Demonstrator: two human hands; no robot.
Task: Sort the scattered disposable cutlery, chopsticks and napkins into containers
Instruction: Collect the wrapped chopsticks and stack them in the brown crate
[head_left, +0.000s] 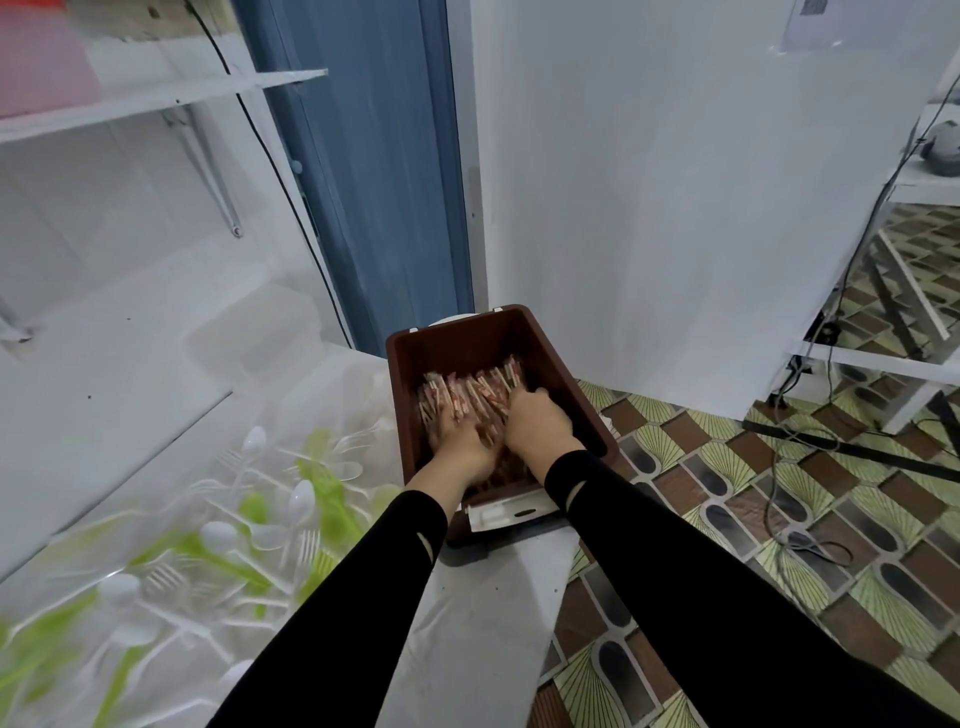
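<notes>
Reaching into the bin (558, 364), the left hand (460, 447) presses flat on the chopsticks (467, 395); the right hand (540, 423) curls round some.

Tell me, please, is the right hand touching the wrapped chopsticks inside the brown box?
Touching. The head view shows the right hand with its fingers curled down onto the wrapped chopsticks in the brown box, with no gap between them.

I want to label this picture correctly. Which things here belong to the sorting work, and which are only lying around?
Belong to the job: brown container; wrapped chopsticks inside it; white and green plastic cutlery on the table.
Only lying around: black cable on the wall; wall shelf.
</notes>
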